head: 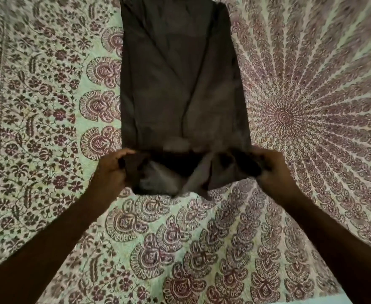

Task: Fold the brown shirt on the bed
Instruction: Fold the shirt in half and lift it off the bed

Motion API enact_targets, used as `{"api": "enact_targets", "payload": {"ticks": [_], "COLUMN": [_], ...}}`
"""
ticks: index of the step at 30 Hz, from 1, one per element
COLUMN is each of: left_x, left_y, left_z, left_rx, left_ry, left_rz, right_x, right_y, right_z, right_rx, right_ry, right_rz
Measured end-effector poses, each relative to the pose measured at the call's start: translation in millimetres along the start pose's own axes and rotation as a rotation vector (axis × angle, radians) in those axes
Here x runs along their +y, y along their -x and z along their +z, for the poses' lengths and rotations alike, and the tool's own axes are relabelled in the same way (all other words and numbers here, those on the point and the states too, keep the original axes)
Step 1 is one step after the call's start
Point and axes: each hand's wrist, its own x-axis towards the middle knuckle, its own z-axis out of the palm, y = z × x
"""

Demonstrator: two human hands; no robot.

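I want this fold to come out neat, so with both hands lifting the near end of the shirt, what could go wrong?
The left hand and right hand each pinch a bunched corner of the brown shirt. The near edge sags loose between them, so it may land creased. An uneven lift could also skew the long narrow panel on the bedspread.

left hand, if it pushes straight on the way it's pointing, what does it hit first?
The left hand points up-bed and slightly inward, already gripping the near edge of the brown shirt. Going straight on, it would likely meet the flat shirt body first; depth is unclear.
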Motion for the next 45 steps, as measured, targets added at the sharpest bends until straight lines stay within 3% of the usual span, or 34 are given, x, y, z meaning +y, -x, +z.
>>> {"api": "enact_targets", "payload": {"ticks": [6,10,20,25,34,36,38,39,41,43,45], "left_x": [-9.5,-2.7,9.5,9.1,13.0,15.9,17.1,17.9,12.5,1.4,-14.5], "left_y": [-71.8,-87.7,-108.4,-119.2,-118.6,-111.0,-101.3,-97.5,-94.3,-94.3,-95.8], "left_z": [-4.8,0.9,10.4,17.5,26.2,33.9,40.8,43.7,49.5,53.9,53.5], "left_rx": [0.124,0.216,0.418,0.416,0.506,0.553,0.606,0.585,0.392,0.177,0.060], "left_ry": [-0.008,0.041,-0.219,-0.359,-0.496,-0.562,-0.761,-0.843,-0.946,-1.097,-1.227], "left_rz": [-0.244,-0.338,-0.136,-0.129,-0.074,-0.005,0.172,0.283,0.442,0.494,0.480], "right_x": [5.1,-1.2,-9.2,-7.4,2.9,1.4,-2.7,-6.2,-11.1,-11.3,-5.3], "right_y": [-113.9,-128.4,-136.4,-149.0,-147.2,-145.5,-139.2,-135.4,-129.0,-127.9,-134.0], "right_z": [4.0,8.6,17.6,25.2,29.4,33.1,42.5,49.6,68.9,90.6,105.8], "right_rx": [0.155,0.269,0.466,0.429,0.541,0.573,0.631,0.627,0.492,0.276,0.082], "right_ry": [0.283,0.360,0.423,0.617,0.661,0.781,0.938,0.976,0.991,1.004,1.037], "right_rz": [0.125,0.172,0.103,0.235,0.161,0.151,0.070,-0.015,-0.215,-0.372,-0.409]}}
